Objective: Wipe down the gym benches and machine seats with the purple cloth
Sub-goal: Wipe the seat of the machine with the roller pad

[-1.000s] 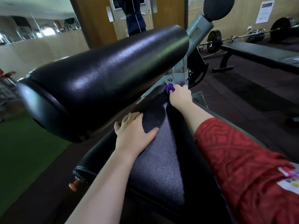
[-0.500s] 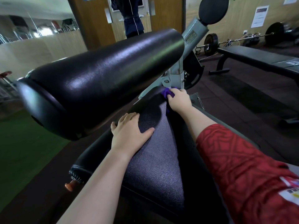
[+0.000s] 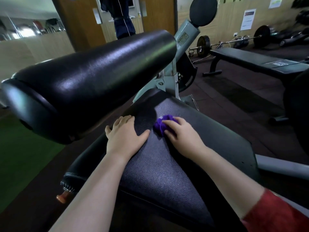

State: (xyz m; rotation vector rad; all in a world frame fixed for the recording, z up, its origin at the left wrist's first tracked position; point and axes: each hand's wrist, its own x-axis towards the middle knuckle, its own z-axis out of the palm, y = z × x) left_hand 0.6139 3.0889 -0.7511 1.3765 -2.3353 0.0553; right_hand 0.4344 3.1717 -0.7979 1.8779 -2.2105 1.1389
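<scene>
My 2 hands sit side by side on the black seat (image 3: 167, 173) that fills the lower middle of the frame. My left hand (image 3: 124, 136) lies flat, palm down, fingers straight and a little spread, with the thumb stuck out toward the right. Its fingertips reach the seat's far left edge, under the big black roller pad (image 3: 93, 81) that crosses the upper left of the frame.

My right hand (image 3: 182, 139) is just right of the left, the 2 apart but near. Its fingers curl over the purple cloth (image 3: 161, 125) and press it down on the seat. The cloth is bunched into a small lump at the centre of the frame, poking out past my fingertips, close to my left thumb but not touching it. A red sleeve (image 3: 275, 213) covers my right upper arm at the lower right corner.

Behind the seat a pale grey metal post (image 3: 170, 81) rises to a round black pad (image 3: 203, 11) at the top. A flat bench (image 3: 250, 61) stands at the upper right, with a barbell (image 3: 234, 41) on the floor by the wall behind it. A green mat (image 3: 21, 156) shows at the lower left, and a small orange knob (image 3: 62, 196) sticks out at the seat's near left corner.
</scene>
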